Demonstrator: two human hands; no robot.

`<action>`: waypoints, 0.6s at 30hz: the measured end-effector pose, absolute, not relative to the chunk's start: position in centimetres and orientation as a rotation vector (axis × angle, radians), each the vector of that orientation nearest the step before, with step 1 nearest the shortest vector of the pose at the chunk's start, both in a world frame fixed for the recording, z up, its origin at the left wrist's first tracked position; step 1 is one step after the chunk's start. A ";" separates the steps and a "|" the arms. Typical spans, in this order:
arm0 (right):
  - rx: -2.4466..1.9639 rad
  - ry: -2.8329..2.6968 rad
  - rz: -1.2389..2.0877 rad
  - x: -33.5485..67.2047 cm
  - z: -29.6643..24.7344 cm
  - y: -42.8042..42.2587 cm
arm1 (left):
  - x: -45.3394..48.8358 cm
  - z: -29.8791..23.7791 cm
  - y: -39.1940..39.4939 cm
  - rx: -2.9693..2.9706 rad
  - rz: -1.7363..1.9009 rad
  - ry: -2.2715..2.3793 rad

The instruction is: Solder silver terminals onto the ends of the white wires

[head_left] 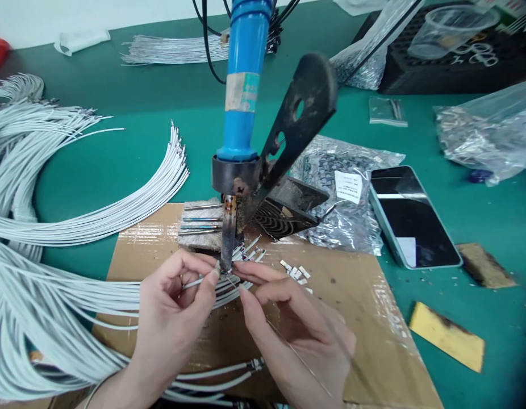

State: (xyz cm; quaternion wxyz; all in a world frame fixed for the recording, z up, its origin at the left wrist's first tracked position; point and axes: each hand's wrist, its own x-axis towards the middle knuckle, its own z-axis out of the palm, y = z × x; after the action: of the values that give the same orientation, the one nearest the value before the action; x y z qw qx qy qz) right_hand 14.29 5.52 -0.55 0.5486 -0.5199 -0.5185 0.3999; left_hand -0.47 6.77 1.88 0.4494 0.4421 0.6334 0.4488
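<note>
A blue-handled soldering iron (244, 85) stands in a black metal stand (303, 113), its dark tip (228, 238) pointing down at a cardboard sheet (357, 295). My left hand (171, 318) pinches the end of a white wire (195, 282) right under the tip. My right hand (288, 324) is closed on a thin strand of solder wire (297, 352), its fingertips touching the wire end beside the tip. Small metal terminals (295, 271) lie on the cardboard just right of my fingers.
Bundles of white wires (75, 216) fan across the left of the green table. A phone (412, 216) and bags of small parts (343, 193) lie to the right. A yellow sponge (448, 335) sits front right, a black tray (450, 62) at the back.
</note>
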 end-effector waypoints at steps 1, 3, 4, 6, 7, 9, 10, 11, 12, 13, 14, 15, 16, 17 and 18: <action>-1.230 -1.237 0.949 14.3 -0.6 5.5 | -0.4 1.9 6.8 1.095 1.105 1.568; -1.228 -1.251 0.950 14.4 -0.7 5.5 | -0.2 2.0 6.8 1.074 1.122 1.581; -1.229 -1.252 0.951 14.4 -0.8 5.5 | -0.1 2.0 6.9 1.058 1.135 1.589; -1.230 -1.247 0.956 14.5 -0.9 5.4 | 0.2 2.1 7.0 1.029 1.158 1.602; -1.234 -1.242 0.963 14.5 -1.0 5.4 | 0.3 2.1 7.0 1.024 1.163 1.603; -1.241 -1.238 0.970 14.5 -1.0 5.4 | 0.3 2.1 7.0 1.030 1.156 1.599; -1.245 -1.238 0.971 14.4 -1.0 5.3 | 0.2 2.1 6.9 1.035 1.151 1.596; -1.245 -1.239 0.974 14.3 -1.0 5.3 | 0.0 2.0 6.9 1.041 1.139 1.589; -1.246 -1.237 0.978 14.2 -0.9 5.3 | -0.1 1.9 6.8 1.048 1.125 1.582; -1.248 -1.230 0.982 14.2 -0.8 5.3 | -0.3 1.8 6.7 1.055 1.107 1.575; -1.253 -1.212 0.989 14.1 -0.8 5.2 | -0.5 1.7 6.5 1.059 1.086 1.572; -1.271 -1.176 0.990 14.2 -0.7 5.2 | -0.6 1.6 6.4 1.063 1.063 1.570; -1.310 -1.120 0.976 14.4 -0.6 5.2 | -0.6 1.5 6.2 1.060 1.046 1.574; -1.360 -1.047 0.947 14.8 -0.6 5.3 | -0.6 1.5 6.0 1.049 1.035 1.580; -1.395 -0.960 0.912 15.4 -0.6 5.3 | -0.6 1.4 5.7 1.029 1.032 1.592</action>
State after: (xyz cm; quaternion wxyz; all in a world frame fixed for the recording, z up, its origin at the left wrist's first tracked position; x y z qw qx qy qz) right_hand 15.36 5.29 -0.64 0.5720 -0.5950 -0.4093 0.3889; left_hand -0.56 5.70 1.40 0.4723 0.4203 0.6501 0.4215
